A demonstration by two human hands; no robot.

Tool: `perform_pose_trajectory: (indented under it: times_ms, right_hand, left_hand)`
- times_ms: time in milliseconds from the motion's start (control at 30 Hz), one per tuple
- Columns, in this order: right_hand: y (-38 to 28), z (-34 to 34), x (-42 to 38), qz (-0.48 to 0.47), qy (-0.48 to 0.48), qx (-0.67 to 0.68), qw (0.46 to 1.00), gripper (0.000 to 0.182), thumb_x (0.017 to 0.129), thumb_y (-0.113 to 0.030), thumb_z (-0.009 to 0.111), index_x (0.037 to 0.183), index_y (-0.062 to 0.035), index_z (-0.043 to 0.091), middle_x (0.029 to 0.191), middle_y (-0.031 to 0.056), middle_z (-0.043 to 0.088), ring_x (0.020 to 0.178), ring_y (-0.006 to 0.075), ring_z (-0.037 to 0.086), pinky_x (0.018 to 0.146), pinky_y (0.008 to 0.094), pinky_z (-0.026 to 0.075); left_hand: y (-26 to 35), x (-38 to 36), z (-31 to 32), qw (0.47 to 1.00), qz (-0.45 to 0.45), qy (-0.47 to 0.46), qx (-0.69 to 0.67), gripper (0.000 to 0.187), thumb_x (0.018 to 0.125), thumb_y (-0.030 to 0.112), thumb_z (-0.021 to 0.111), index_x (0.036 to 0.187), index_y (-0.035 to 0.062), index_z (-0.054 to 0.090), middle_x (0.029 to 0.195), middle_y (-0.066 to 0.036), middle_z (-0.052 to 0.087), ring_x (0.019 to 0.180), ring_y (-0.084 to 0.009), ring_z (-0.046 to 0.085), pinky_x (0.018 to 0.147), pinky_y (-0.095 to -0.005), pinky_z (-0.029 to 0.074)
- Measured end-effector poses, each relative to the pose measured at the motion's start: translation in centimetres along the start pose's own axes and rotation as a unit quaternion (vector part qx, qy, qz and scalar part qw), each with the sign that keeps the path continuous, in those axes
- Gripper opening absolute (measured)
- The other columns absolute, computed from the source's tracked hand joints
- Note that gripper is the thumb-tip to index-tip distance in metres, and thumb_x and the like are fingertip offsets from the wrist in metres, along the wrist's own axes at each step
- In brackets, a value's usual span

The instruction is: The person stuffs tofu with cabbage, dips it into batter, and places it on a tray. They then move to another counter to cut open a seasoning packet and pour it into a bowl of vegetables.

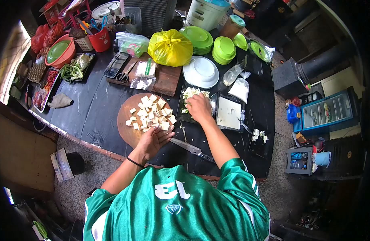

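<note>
Pale cubes that look like tofu (150, 113) are heaped on a round wooden board (125, 116). My left hand (154, 140) lies at the near edge of the heap, palm turned up and fingers stretched out. My right hand (199, 108) reaches into a black tray (187, 117) of chopped pale-green vegetables (193, 93). Its fingers are bent together at the pile, and their tips are partly hidden. Below the board lies a knife (189, 148), its blade pointing to my left hand.
Right of the vegetables stands a tray with a white slab (229, 112); a bag of white powder (240, 89) is behind it. Further back are a white bowl (201, 72), a yellow bag (170, 47), green plates (197, 39) and a rectangular cutting board (167, 79) with scissors (124, 75).
</note>
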State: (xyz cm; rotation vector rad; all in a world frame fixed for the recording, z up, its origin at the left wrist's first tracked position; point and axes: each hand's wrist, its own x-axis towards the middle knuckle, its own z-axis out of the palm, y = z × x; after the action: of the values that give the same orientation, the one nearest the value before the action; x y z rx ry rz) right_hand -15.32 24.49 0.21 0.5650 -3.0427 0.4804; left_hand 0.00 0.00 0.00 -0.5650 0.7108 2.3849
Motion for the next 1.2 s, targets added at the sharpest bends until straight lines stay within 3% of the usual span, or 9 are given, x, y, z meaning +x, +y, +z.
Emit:
perform_pose_trajectory:
  times_ms: [67, 167, 300, 467, 633, 733, 867, 1100, 1200]
  right_hand:
    - [-0.8, 0.8, -0.2, -0.044, 0.034, -0.061, 0.997, 0.024, 0.083, -0.02, 0.08, 0.106, -0.0122, 0.08, 0.106, 0.005, 0.067, 0.113, 0.0278, 0.058, 0.097, 0.0451, 0.047]
    - [-0.7, 1.0, -0.2, -0.052, 0.056, -0.106, 0.991, 0.016, 0.083, -0.018, 0.078, 0.098, -0.0112, 0.078, 0.1, 0.0054, 0.065, 0.11, 0.0276, 0.058, 0.094, 0.0445, 0.047]
    - [-1.0, 1.1, -0.1, -0.068, 0.081, -0.075, 0.992, 0.011, 0.084, -0.017, 0.076, 0.092, -0.0098, 0.072, 0.098, 0.0059, 0.063, 0.107, 0.0286, 0.057, 0.092, 0.0454, 0.047]
    - [-1.0, -0.6, 0.6, 0.022, 0.137, 0.004, 0.99, 0.009, 0.087, -0.014, 0.07, 0.09, -0.0064, 0.066, 0.092, 0.0107, 0.072, 0.096, 0.0345, 0.064, 0.086, 0.0492, 0.05]
    - [2.0, -1.6, 1.2, 0.049, 0.123, 0.038, 0.99, 0.012, 0.088, -0.015, 0.072, 0.098, -0.0084, 0.071, 0.098, 0.0086, 0.074, 0.1, 0.0331, 0.065, 0.088, 0.0464, 0.053]
    - [2.3, -1.8, 1.2, -0.065, 0.065, 0.012, 0.996, 0.011, 0.086, -0.012, 0.072, 0.097, -0.0117, 0.075, 0.096, 0.0083, 0.071, 0.1, 0.0334, 0.064, 0.087, 0.0493, 0.053]
    - [1.4, -1.4, 1.2, -0.063, 0.003, -0.033, 0.997, 0.009, 0.085, -0.016, 0.075, 0.093, -0.0136, 0.08, 0.099, 0.0075, 0.064, 0.111, 0.0302, 0.06, 0.093, 0.0469, 0.051]
    - [0.5, -1.0, 1.1, -0.074, 0.0, -0.152, 0.986, 0.013, 0.083, -0.019, 0.079, 0.092, -0.0112, 0.08, 0.109, 0.0096, 0.064, 0.116, 0.0311, 0.058, 0.095, 0.0485, 0.05]
    - [1.0, -0.9, 1.0, -0.077, 0.027, -0.08, 0.993, 0.017, 0.084, -0.021, 0.079, 0.097, -0.0107, 0.078, 0.105, 0.0121, 0.066, 0.111, 0.0326, 0.06, 0.093, 0.0495, 0.05]
  left_hand:
    - [0.1, -0.4, 0.3, 1.0, 0.001, 0.011, -0.005, 0.033, 0.112, 0.038, 0.043, 0.108, 0.0087, 0.057, 0.144, -0.022, 0.064, 0.133, -0.0338, 0.063, 0.122, -0.0452, 0.04]
    - [0.0, -0.8, 1.5, 1.0, -0.006, 0.025, 0.007, 0.033, 0.113, 0.036, 0.037, 0.113, 0.0107, 0.058, 0.143, -0.017, 0.066, 0.132, -0.0291, 0.064, 0.117, -0.0412, 0.045]
    - [0.2, -0.9, 0.9, 0.999, 0.001, 0.035, -0.011, 0.032, 0.112, 0.037, 0.041, 0.108, 0.0096, 0.057, 0.14, -0.021, 0.067, 0.132, -0.0329, 0.064, 0.12, -0.0442, 0.043]
    - [0.1, -0.5, 0.4, 1.0, 0.003, 0.022, -0.018, 0.034, 0.112, 0.037, 0.041, 0.107, 0.0086, 0.059, 0.14, -0.02, 0.067, 0.13, -0.0329, 0.065, 0.12, -0.0439, 0.043]
    - [0.2, -0.7, 1.5, 0.999, -0.004, 0.041, -0.007, 0.033, 0.112, 0.035, 0.041, 0.103, 0.0092, 0.061, 0.14, -0.021, 0.067, 0.131, -0.0334, 0.064, 0.12, -0.0443, 0.043]
    - [0.1, -0.3, 0.6, 0.999, -0.003, 0.036, -0.014, 0.033, 0.111, 0.034, 0.042, 0.101, 0.0094, 0.062, 0.141, -0.021, 0.066, 0.131, -0.0337, 0.064, 0.12, -0.0447, 0.043]
    - [-0.2, -0.1, 0.0, 0.999, 0.001, 0.023, -0.026, 0.034, 0.111, 0.034, 0.042, 0.098, 0.0101, 0.062, 0.141, -0.021, 0.066, 0.131, -0.0337, 0.064, 0.12, -0.0447, 0.044]
    - [-0.2, -1.1, 0.3, 1.0, 0.008, 0.021, -0.008, 0.032, 0.112, 0.035, 0.038, 0.1, 0.0137, 0.059, 0.139, -0.018, 0.068, 0.131, -0.0307, 0.065, 0.118, -0.0435, 0.044]
    - [-0.2, -1.1, 0.2, 0.999, 0.01, 0.038, -0.013, 0.032, 0.112, 0.035, 0.038, 0.099, 0.014, 0.058, 0.138, -0.018, 0.068, 0.131, -0.0313, 0.065, 0.118, -0.0442, 0.044]
